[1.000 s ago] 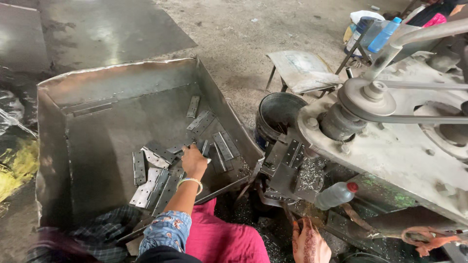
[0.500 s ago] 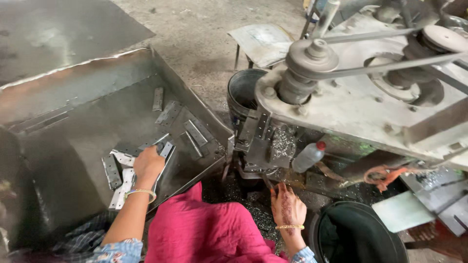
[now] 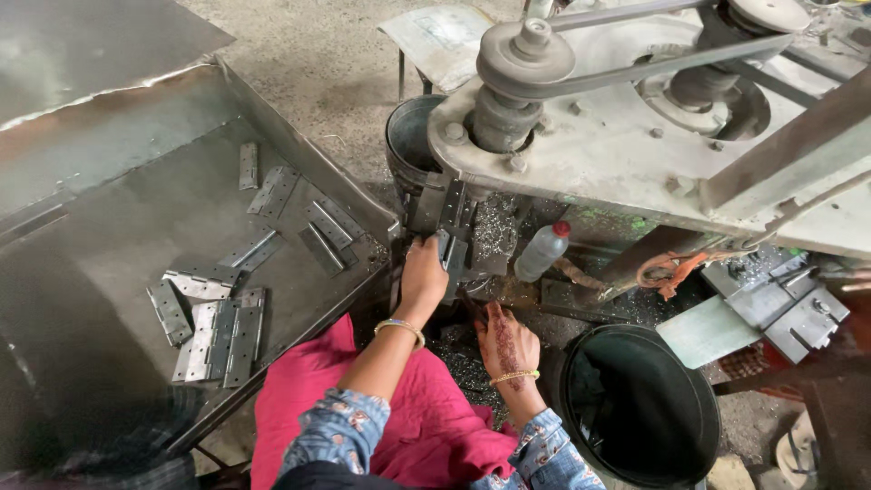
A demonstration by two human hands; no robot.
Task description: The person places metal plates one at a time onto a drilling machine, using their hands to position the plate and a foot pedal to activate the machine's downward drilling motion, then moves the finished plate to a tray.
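Under the machine, left fingers grip a hinge.

I see blue floral-print sleeves w/ small pink and white pattern, and pink cloth over the lap. Left hand and right hand each wear a gold bangle. Right one has dark henna marks on its back.

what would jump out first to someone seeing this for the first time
The big grey belt-driven machine fills the upper right, with the left hand holding a metal hinge piece up under it. At left, a large sheet-metal tray holds scattered hinges. The right hand rests lower, beside a black bin.
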